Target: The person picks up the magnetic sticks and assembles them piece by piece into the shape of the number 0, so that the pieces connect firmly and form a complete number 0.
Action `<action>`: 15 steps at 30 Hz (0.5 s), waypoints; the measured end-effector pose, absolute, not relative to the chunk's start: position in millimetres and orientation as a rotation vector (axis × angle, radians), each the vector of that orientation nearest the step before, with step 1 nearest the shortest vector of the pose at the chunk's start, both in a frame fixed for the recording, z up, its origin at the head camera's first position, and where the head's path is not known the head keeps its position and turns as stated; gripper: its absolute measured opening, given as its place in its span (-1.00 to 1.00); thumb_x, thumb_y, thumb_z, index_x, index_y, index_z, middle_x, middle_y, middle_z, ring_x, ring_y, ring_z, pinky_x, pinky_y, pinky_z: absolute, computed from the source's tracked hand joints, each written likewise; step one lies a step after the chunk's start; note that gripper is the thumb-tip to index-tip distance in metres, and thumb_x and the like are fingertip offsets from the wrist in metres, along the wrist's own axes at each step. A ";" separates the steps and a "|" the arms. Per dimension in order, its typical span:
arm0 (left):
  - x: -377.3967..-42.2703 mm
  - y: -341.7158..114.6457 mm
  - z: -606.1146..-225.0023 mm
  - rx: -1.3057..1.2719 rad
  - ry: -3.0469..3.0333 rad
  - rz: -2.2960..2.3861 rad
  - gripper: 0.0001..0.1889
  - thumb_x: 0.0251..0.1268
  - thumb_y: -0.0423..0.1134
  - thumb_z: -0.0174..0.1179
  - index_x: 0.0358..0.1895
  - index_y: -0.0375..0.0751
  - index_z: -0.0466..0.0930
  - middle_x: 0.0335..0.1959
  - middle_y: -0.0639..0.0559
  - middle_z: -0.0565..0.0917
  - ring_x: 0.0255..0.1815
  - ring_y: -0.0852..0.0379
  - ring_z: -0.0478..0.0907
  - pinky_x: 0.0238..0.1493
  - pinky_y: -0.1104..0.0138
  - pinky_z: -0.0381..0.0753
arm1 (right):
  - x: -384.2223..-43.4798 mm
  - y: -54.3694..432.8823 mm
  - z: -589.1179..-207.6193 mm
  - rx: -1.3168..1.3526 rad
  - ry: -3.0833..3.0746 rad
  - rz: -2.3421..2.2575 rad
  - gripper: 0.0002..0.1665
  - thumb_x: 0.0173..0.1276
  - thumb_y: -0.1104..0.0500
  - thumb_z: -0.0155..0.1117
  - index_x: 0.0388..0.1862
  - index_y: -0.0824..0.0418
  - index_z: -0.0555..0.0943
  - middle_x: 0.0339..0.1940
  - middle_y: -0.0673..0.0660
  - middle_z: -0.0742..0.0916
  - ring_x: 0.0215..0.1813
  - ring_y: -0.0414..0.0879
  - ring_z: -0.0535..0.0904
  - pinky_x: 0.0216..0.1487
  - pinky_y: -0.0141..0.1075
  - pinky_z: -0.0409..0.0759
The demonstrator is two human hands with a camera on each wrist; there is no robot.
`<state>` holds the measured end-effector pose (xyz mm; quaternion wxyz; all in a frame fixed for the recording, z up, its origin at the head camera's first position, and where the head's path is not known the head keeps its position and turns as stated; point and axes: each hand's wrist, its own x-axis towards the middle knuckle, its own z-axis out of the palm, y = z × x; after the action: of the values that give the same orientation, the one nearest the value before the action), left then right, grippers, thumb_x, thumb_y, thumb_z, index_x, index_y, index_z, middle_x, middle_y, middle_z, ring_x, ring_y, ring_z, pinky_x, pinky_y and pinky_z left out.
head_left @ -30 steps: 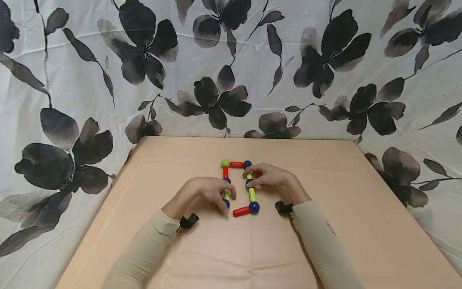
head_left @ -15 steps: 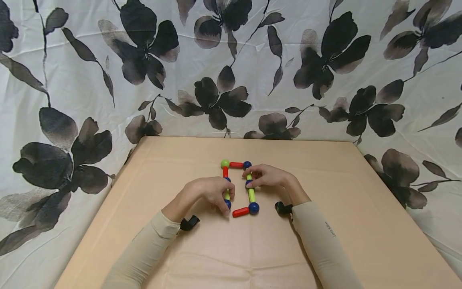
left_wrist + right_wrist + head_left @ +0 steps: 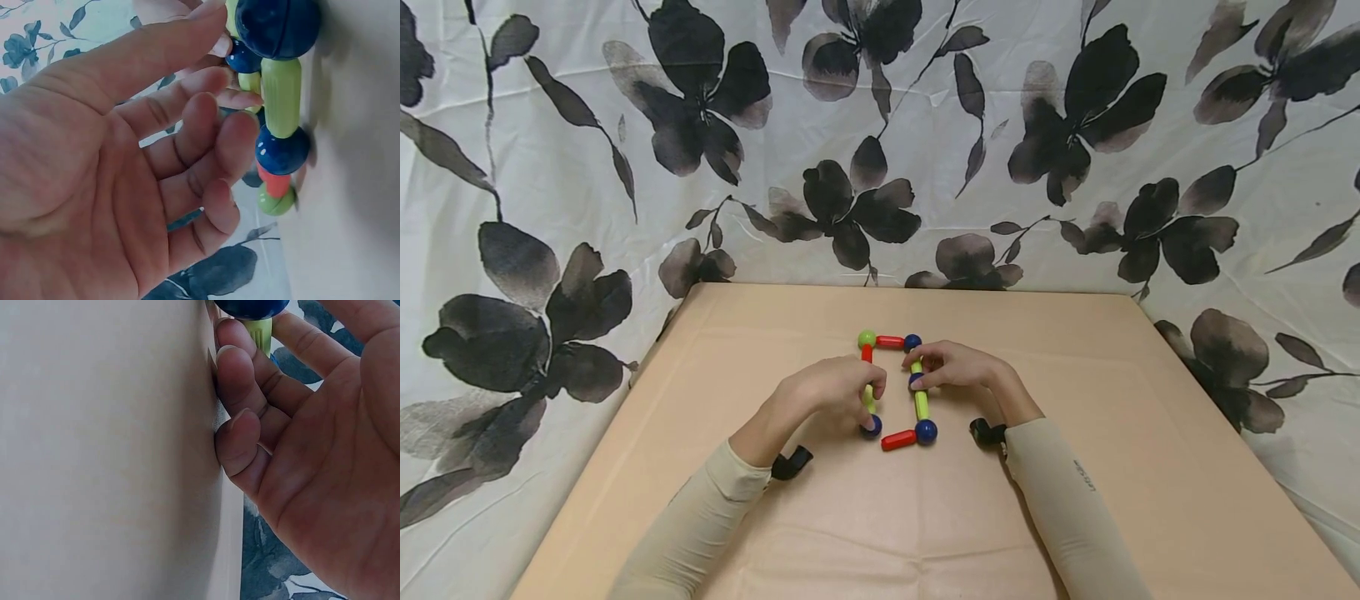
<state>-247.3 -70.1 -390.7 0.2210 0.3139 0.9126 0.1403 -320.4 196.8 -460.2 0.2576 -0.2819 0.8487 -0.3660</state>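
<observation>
Balls and short rods of a magnetic building set form a rectangular outline. At its left side, my left hand (image 3: 831, 390) has its thumb tip at the near-left blue ball (image 3: 872, 427); its other fingers bend loosely over the yellow-green rod (image 3: 281, 97). My right hand (image 3: 958, 367) pinches the middle blue ball (image 3: 917, 381) on the right side between thumb and fingers. A red rod (image 3: 898, 440) sticks out leftward from the near-right blue ball (image 3: 927, 432), its free end close to the near-left blue ball. A green ball (image 3: 867, 339) marks the far-left corner.
Along the far side, a red rod (image 3: 891, 342) joins the green ball to a blue ball (image 3: 912, 342). All of it lies on a tan table (image 3: 1037, 517). Behind the table hangs a white cloth with dark flowers (image 3: 955, 150). Black cameras (image 3: 792, 463) sit on both wrists.
My left hand has lifted slightly and turned, its thumb now over the near-left blue ball and its fingers farther back. The right hand and the outline stay nearly where they were.
</observation>
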 end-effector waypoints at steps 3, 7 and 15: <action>-247.9 -71.1 -392.9 0.844 2.478 0.411 -0.65 0.17 -0.06 0.56 -0.04 -0.02 0.70 -0.27 0.08 0.63 -0.20 0.07 0.53 -0.15 0.23 0.52 | -320.6 197.0 -460.9 -0.763 2.304 -0.989 -0.53 0.40 -0.04 0.47 0.24 -0.01 0.66 -0.20 0.09 0.60 -0.07 0.02 0.48 -0.07 -0.20 0.43; -247.9 -68.8 -399.2 0.854 2.460 0.435 -0.80 0.29 0.02 0.46 -0.15 0.07 0.72 -0.32 0.10 0.65 -0.25 0.11 0.54 -0.17 0.25 0.52 | -321.2 197.3 -462.3 -0.768 2.305 -0.980 -0.53 0.40 -0.05 0.47 0.24 -0.01 0.66 -0.20 0.09 0.60 -0.06 0.02 0.48 -0.06 -0.20 0.44; -239.4 -49.1 -410.3 1.103 2.490 0.349 -0.70 0.06 0.18 0.58 -0.34 0.15 0.72 -0.27 0.14 0.64 -0.25 0.23 0.49 -0.10 0.27 0.39 | -322.7 198.5 -461.9 -0.781 2.308 -0.989 -0.51 0.38 -0.06 0.48 0.25 -0.02 0.66 -0.20 0.09 0.62 -0.08 0.03 0.50 -0.06 -0.18 0.46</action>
<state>-239.4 -49.1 -410.3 0.1966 0.3938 0.8892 0.1244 -322.7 198.5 -461.9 0.2532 -0.2872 0.8492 -0.3637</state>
